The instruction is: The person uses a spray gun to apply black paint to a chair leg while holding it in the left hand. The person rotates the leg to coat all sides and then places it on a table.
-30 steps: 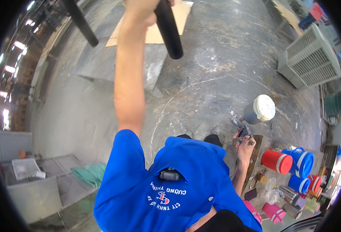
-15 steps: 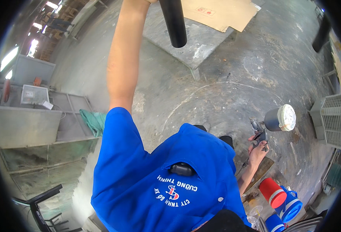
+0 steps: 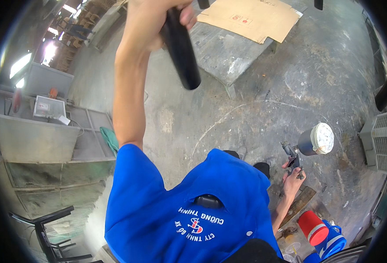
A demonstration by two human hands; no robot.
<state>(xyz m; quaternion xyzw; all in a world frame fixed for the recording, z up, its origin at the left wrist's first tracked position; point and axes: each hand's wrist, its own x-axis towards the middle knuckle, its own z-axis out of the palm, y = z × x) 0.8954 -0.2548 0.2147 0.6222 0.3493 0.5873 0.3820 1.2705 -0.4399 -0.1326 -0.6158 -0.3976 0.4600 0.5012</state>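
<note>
My left hand (image 3: pixel 153 21) is raised at the top, its fingers wrapped round a black tapered leg (image 3: pixel 182 57), like a furniture leg. What the leg belongs to lies beyond the picture's edge. Low on the right, my right hand (image 3: pixel 293 179) grips a spray gun (image 3: pixel 293 158) by its handle. A dark cup with a whitish, stained lid (image 3: pixel 323 138) is attached to the gun and tilts to the right. Other black leg ends show at the top edge and at the right rim (image 3: pixel 386 92).
Flattened cardboard (image 3: pixel 246 19) lies on a low grey table (image 3: pixel 224 61) ahead. A red jug (image 3: pixel 313 228) and a blue jug (image 3: pixel 333 241) stand at lower right, below a slatted grey unit (image 3: pixel 383 142). Metal cabinets (image 3: pixel 35 138) and a black frame (image 3: pixel 42 232) are at left.
My left hand has come further into view, with the black leg lower and slightly left. The right-rim leg has shifted too. My right hand keeps its grip on the spray gun.
</note>
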